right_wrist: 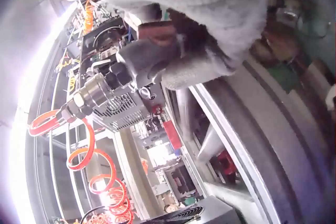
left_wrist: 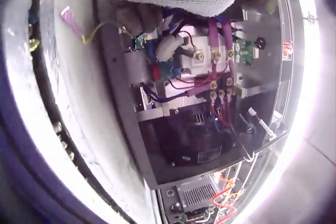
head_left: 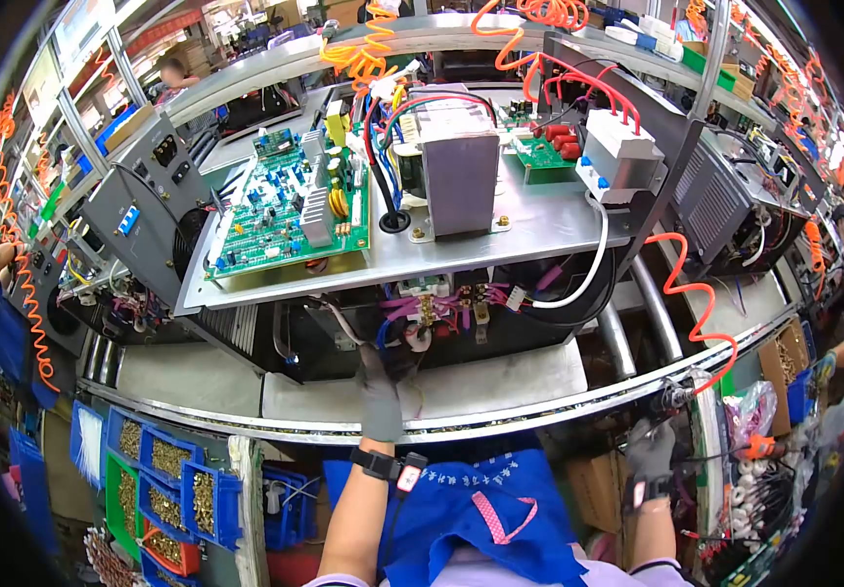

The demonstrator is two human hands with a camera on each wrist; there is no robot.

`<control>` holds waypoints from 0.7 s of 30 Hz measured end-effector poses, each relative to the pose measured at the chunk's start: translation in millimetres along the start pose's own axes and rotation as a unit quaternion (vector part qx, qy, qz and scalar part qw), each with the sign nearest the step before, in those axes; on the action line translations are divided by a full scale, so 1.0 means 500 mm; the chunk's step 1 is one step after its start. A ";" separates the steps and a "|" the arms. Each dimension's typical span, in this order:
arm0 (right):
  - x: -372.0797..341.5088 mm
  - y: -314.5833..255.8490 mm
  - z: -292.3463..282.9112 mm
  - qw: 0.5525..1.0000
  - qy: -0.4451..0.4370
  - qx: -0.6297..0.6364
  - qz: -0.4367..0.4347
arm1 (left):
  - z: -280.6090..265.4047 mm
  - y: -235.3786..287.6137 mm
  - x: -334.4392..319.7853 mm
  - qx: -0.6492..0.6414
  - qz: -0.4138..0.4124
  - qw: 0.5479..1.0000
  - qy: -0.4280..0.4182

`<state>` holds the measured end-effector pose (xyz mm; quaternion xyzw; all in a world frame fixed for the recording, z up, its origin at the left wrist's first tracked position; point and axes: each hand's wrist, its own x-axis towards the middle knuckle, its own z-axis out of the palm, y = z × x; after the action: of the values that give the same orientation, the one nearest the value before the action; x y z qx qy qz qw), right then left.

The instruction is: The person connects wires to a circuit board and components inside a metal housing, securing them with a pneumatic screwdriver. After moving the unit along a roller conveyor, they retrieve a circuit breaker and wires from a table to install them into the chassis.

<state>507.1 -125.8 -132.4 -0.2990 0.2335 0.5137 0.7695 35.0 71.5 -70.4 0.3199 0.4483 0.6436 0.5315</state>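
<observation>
My left hand (head_left: 380,401), in a grey glove, reaches into the open front of a dark metal cabinet (head_left: 334,357). Its fingertips are near purple-sleeved cables (head_left: 422,308) and a white terminal block (left_wrist: 199,50) with brass bolts. In the left wrist view the glove covers the top, and I cannot tell whether the fingers hold anything. At the lower right, my gloved right hand (head_left: 651,448) grips a grey air tool (right_wrist: 144,61) by its handle. A metal coupling (right_wrist: 86,98) joins it to an orange coiled hose (right_wrist: 97,166). The tool's working end is hidden behind the hand.
A green circuit board (head_left: 290,210) and a large transformer (head_left: 459,166) sit on the cabinet's upper plate. Rollers (head_left: 657,308) and a metal rail (head_left: 500,416) run along the front. Blue bins (head_left: 211,504) of fasteners stand lower left. Another unit (head_left: 735,205) is at right.
</observation>
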 end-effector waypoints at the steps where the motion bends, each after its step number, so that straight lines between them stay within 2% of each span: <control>1: -0.028 0.029 -0.015 0.996 -0.027 -0.070 0.041 | -0.001 0.012 0.003 -0.048 -0.042 0.998 -0.027; 2: -0.056 0.057 -0.029 0.985 -0.060 -0.142 0.078 | 0.010 0.020 0.001 -0.043 -0.028 0.999 -0.004; 4: -0.129 0.138 0.036 0.926 -0.200 -0.117 0.299 | 0.021 0.026 -0.008 -0.027 -0.006 0.999 0.041; 5: -0.176 0.188 0.077 0.916 -0.217 -0.250 0.225 | -0.004 0.007 -0.007 0.056 0.032 0.998 0.024; 6: -0.220 0.238 0.133 0.884 -0.230 -0.379 0.145 | -0.038 -0.029 0.001 0.135 0.072 0.988 0.005; 7: -0.245 0.289 0.188 0.830 -0.239 -0.501 0.058 | -0.020 0.007 -0.007 0.136 0.057 0.989 -0.022; 9: -0.262 0.388 0.271 0.738 -0.311 -0.599 0.002 | -0.011 0.047 -0.010 0.144 0.036 0.987 -0.063; 10: -0.243 0.445 0.296 0.635 -0.392 -0.645 -0.165 | -0.022 0.046 -0.005 0.151 0.031 0.985 -0.078; 11: -0.208 0.503 0.315 0.502 -0.455 -0.660 -0.325 | -0.031 0.047 -0.002 0.156 0.026 0.983 -0.091; 13: -0.160 0.585 0.356 0.316 -0.386 -0.791 -0.355 | -0.029 0.074 -0.015 0.236 0.120 0.963 -0.041; 14: -0.145 0.620 0.375 0.319 -0.384 -0.771 -0.396 | -0.029 0.084 -0.014 0.273 0.169 0.947 -0.015; 16: -0.125 0.678 0.399 0.327 -0.376 -0.729 -0.469 | -0.075 0.065 -0.003 0.256 0.189 0.948 -0.001; 17: -0.116 0.696 0.405 0.302 -0.359 -0.736 -0.487 | -0.103 0.054 -0.002 0.248 0.196 0.949 0.007; 18: -0.110 0.710 0.405 0.277 -0.341 -0.744 -0.503 | -0.121 0.053 -0.005 0.213 0.154 0.965 0.005; 19: -0.106 0.718 0.406 0.249 -0.323 -0.752 -0.517 | -0.130 0.050 -0.006 0.218 0.158 0.963 -0.005; 21: -0.100 0.721 0.418 0.239 -0.321 -0.779 -0.483 | -0.140 0.042 -0.002 0.225 0.168 0.960 -0.025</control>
<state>164.3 93.6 -29.7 -0.6184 -0.7359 0.0286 0.2742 -35.4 53.1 -78.6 0.5177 0.5078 0.5979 0.3416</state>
